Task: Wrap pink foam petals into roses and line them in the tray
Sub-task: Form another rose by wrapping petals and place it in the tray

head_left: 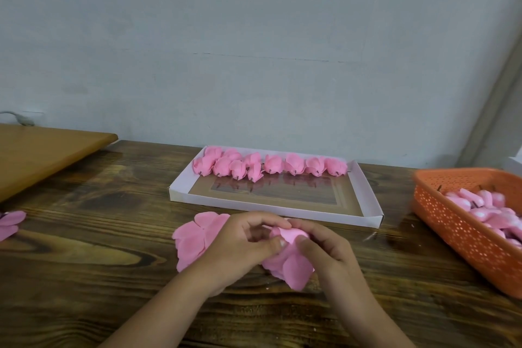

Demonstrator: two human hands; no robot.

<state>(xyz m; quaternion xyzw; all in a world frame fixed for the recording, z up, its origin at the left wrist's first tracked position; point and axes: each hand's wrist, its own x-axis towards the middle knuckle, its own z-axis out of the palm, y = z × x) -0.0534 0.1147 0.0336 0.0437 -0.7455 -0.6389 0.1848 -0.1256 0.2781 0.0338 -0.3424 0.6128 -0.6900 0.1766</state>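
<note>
At the near middle of the counter, a half-wrapped rose is being pinched between the curled fingers and thumb of the left hand and of the right hand, both closed around it. Its loose outer petals are being left hanging below the hands. A flat petal sheet is lying just left, partly covered by the left hand. Beyond, finished roses are being kept along the far edge of the white tray. At right, pink buds are being held in an orange basket.
</note>
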